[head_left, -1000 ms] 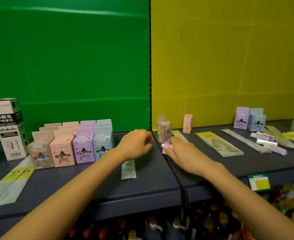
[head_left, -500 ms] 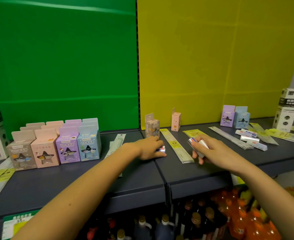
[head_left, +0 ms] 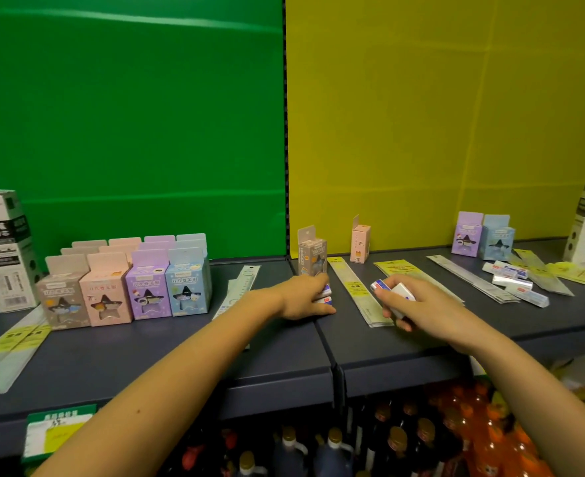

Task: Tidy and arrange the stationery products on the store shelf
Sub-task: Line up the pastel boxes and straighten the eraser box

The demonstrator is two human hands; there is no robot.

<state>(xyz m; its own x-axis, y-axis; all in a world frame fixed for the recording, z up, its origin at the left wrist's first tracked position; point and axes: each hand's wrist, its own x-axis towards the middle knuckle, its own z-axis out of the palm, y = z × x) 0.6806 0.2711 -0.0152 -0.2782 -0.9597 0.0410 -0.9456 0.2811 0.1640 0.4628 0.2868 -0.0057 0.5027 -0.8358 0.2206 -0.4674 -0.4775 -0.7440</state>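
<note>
the white erasers (head_left: pixel 392 290) sit in the right hand (head_left: pixel 421 306), pinched between thumb and curled fingers just above a ruler sleeve (head_left: pixel 354 290) that lies flat on the dark shelf (head_left: pixel 180 352). they look like small, light blocks in glossy wrap: firm enough to squeeze, but probably slick, so a hold across the long sides should be safer than one on the ends. the hands are apart. the left hand (head_left: pixel 306 297) is on the shelf at the seam between the two bays, its fingers curled round a stacked pair of erasers (head_left: pixel 327 295) with red and blue printed ends showing. that stack could slide apart if taken from the top alone; gripping both at once from the sides seems wiser.

just behind the left hand stands a grey sharpener box (head_left: pixel 312 256), upright and light-looking, easy to tip with a knuckle. further right, more loose erasers (head_left: pixel 511 278) lie scattered among other ruler sleeves, likely where these belong. on the left bay, pastel sharpener boxes (head_left: pixel 129 287) stand in neat rows.
</note>
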